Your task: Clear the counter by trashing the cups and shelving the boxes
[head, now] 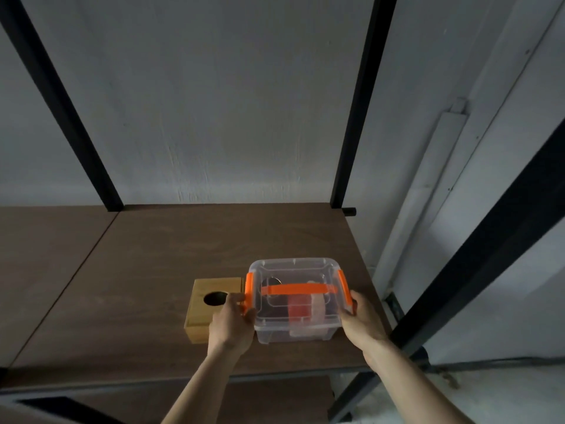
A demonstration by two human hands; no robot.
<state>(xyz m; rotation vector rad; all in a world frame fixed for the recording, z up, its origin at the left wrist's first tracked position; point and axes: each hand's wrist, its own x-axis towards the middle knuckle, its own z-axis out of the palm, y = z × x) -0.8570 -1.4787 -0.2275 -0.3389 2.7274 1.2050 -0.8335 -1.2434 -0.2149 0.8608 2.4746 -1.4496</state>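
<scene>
Lower centre of frame: we've got the clear box with orange latches on the brown shelf, left hand and right hand gripping its sides. Wooden box touching its left.

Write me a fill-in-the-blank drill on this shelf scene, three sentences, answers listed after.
1. The clear plastic box has latches and a handle coloured ____.
2. The left hand and right hand grip the clear box by its two ____.
3. The wooden box beside it on the shelf has a round ____ in its top.

Missing words: orange; sides; hole
</scene>
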